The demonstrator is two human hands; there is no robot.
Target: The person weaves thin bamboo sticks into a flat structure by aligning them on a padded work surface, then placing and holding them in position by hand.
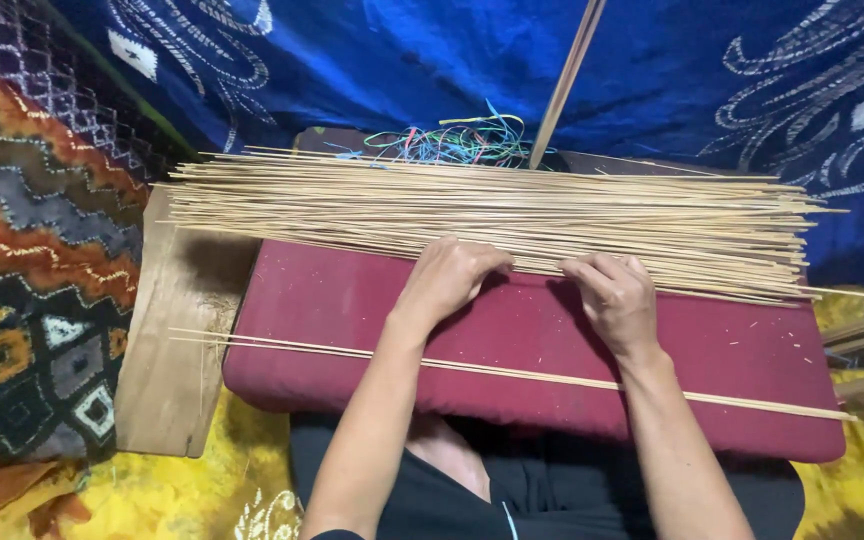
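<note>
Resting two hands, left hand [449, 278] and right hand [614, 297], fingers curled pinching one stick pile [492, 208], one maroon cushion [522, 350]

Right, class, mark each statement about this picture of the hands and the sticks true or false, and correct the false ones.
1. Both hands, the left hand and the right hand, rest at the near edge of the pile of thin sticks. True.
2. The cushion under the sticks is green. False: it is dark red.
3. A few sticks lie apart from the pile, across the cushion under the forearms. True.
4. The coloured strings lie in front of the pile, near the person. False: they lie behind it.
</note>
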